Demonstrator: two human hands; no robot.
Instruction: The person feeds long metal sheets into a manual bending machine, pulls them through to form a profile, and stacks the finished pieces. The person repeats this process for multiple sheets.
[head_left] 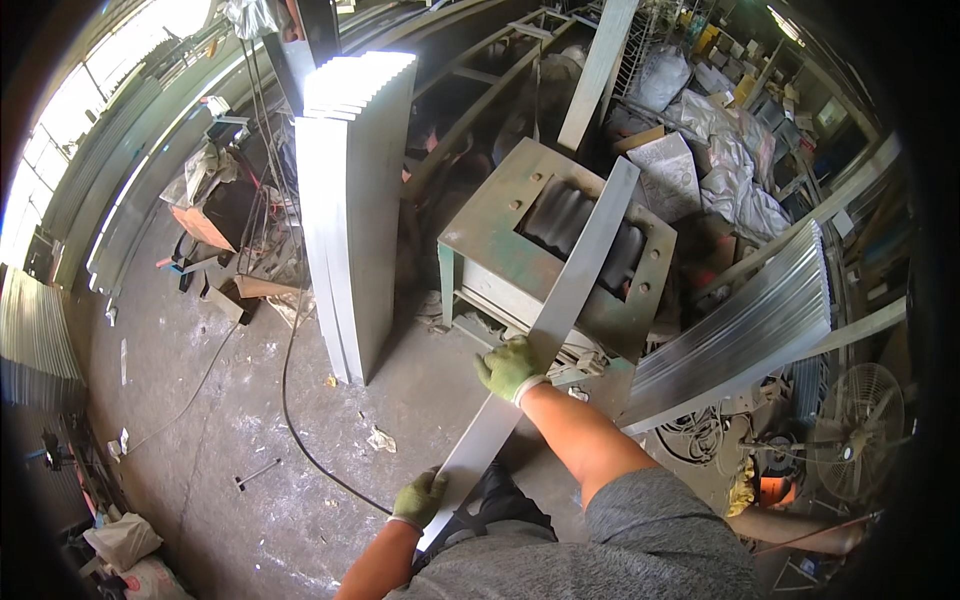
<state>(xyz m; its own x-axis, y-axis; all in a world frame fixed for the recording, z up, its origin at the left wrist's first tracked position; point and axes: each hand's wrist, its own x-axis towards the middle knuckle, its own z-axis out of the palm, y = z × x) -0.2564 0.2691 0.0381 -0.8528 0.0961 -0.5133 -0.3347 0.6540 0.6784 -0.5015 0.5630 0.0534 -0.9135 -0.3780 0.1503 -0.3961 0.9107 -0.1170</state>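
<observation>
1. While the left hand, its grip closed, clasped the pale strip near its lower end, the right hand, also closed, held it midway.
2. Slanting toward one o'clock, the strip crossed over a roller machine.

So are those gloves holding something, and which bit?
A long silvery strip: the left hand holds it near its near end, the right hand around its middle.

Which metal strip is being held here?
The single strip slanting over the roller machine, in the left hand and right hand; the upright stack and right-side stack are untouched.
</observation>
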